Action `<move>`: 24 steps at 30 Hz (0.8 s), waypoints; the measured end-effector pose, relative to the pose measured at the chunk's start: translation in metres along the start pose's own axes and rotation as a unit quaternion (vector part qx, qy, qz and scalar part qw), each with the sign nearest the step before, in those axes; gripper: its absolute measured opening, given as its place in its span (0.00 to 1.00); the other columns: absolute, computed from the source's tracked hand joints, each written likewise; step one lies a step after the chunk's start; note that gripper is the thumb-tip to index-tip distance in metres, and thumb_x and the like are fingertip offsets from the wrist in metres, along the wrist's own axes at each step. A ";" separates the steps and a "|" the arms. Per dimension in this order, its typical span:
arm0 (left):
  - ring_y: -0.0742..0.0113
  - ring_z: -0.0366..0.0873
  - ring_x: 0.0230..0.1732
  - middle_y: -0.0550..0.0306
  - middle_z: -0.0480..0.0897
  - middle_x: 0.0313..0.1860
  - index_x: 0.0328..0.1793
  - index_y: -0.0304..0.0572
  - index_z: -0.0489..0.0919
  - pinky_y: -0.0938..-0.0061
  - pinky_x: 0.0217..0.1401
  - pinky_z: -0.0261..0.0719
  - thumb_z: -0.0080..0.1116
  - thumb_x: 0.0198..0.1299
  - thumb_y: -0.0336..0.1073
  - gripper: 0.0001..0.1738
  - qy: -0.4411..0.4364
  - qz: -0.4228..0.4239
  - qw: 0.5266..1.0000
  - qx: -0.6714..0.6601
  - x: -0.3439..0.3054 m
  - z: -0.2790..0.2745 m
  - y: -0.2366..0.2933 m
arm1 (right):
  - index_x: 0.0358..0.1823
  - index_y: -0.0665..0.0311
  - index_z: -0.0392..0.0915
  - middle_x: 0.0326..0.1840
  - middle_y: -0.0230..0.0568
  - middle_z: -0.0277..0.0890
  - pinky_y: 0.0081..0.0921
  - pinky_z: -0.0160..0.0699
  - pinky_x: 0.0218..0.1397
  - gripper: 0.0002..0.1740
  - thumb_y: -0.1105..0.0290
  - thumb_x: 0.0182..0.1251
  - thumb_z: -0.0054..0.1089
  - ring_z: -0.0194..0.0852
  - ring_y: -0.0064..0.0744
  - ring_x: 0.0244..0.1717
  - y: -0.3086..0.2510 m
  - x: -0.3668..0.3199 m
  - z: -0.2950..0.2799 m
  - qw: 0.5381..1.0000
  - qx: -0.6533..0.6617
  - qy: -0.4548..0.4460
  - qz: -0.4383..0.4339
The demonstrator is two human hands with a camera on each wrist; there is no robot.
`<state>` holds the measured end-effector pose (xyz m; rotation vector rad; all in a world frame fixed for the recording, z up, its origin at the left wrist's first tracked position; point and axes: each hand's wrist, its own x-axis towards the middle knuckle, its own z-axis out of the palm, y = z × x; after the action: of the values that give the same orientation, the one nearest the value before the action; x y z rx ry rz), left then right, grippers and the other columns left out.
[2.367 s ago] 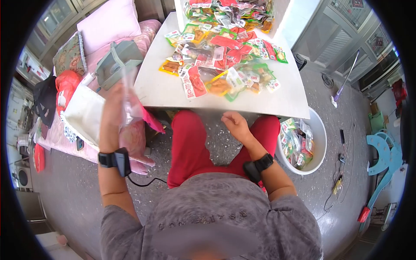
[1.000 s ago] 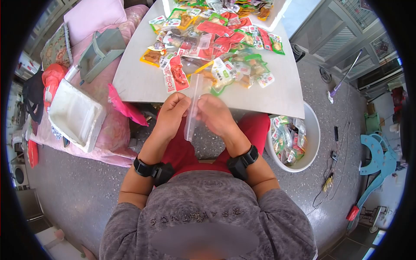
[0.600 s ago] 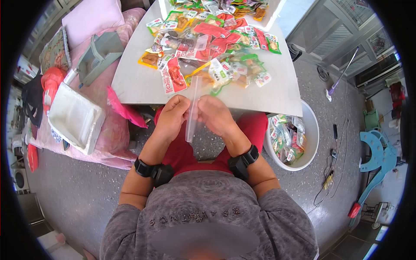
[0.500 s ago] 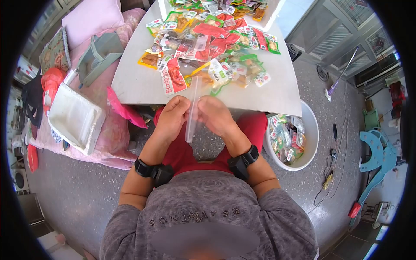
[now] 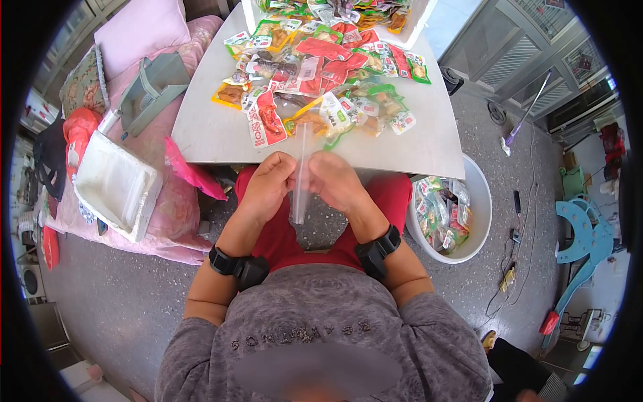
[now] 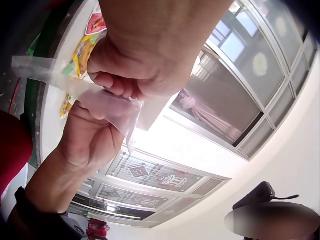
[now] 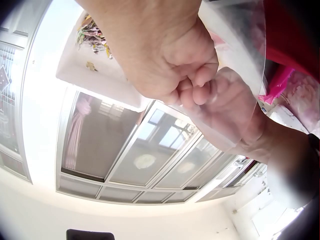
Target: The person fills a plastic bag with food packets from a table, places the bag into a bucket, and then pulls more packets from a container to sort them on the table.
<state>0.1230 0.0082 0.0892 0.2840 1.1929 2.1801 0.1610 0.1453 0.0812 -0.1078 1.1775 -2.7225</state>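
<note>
Clear plastic bag [image 5: 299,175] — hanging edge-on between both hands, left hand [image 5: 268,183] and right hand [image 5: 333,179] each pinching it with curled fingers, just below the table [image 5: 214,137] edge.

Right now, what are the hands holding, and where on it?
A clear bag, pinched about midway along it by the left hand and right hand.

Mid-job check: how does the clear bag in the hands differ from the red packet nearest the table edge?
The clear bag is see-through and looks unfilled; the red packet is printed in colour. The clear bag is pinched edge-on between the left hand and right hand, off the table; the red packet lies flat on the table, untouched. Both are flat plastic pouches.
</note>
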 end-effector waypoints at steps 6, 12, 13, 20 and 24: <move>0.77 0.65 0.27 0.64 0.68 0.24 0.30 0.43 0.67 0.81 0.33 0.66 0.43 0.58 0.36 0.07 0.001 -0.006 1.000 -0.002 0.001 -0.002 -0.002 | 0.30 0.66 0.69 0.26 0.34 0.69 0.13 0.64 0.27 0.11 0.66 0.62 0.41 0.63 0.19 0.24 0.002 0.000 -0.004 1.000 0.000 -0.003 0.003; 0.77 0.65 0.27 0.64 0.69 0.24 0.30 0.42 0.67 0.81 0.34 0.66 0.43 0.58 0.36 0.07 0.004 -0.010 1.000 -0.003 0.000 0.002 -0.002 | 0.30 0.66 0.69 0.26 0.34 0.70 0.13 0.64 0.27 0.10 0.68 0.61 0.42 0.65 0.19 0.25 0.002 -0.001 -0.007 1.000 -0.002 0.001 0.011; 0.77 0.65 0.26 0.64 0.69 0.24 0.30 0.42 0.67 0.81 0.34 0.66 0.43 0.58 0.36 0.08 0.002 -0.009 1.000 -0.003 0.000 0.002 -0.002 | 0.30 0.66 0.70 0.26 0.34 0.70 0.13 0.64 0.27 0.09 0.68 0.61 0.42 0.66 0.19 0.25 0.002 -0.001 -0.008 1.000 -0.004 0.005 0.013; 0.74 0.68 0.28 0.62 0.70 0.25 0.30 0.41 0.67 0.80 0.34 0.66 0.42 0.58 0.36 0.08 0.005 -0.003 1.000 0.023 0.001 0.000 -0.005 | 0.30 0.64 0.70 0.25 0.33 0.70 0.13 0.64 0.26 0.09 0.66 0.60 0.44 0.67 0.20 0.25 0.000 -0.004 -0.007 1.000 0.000 0.021 0.005; 0.72 0.70 0.30 0.59 0.72 0.26 0.30 0.40 0.66 0.78 0.37 0.68 0.41 0.58 0.34 0.07 0.004 -0.008 1.000 0.029 0.001 -0.001 -0.005 | 0.30 0.64 0.70 0.25 0.32 0.70 0.13 0.64 0.26 0.10 0.65 0.60 0.45 0.67 0.20 0.25 -0.001 -0.005 -0.009 1.000 -0.003 0.005 0.001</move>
<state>0.1241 0.0099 0.0847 0.2897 1.2592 2.1374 0.1644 0.1528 0.0758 -0.0947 1.1891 -2.7204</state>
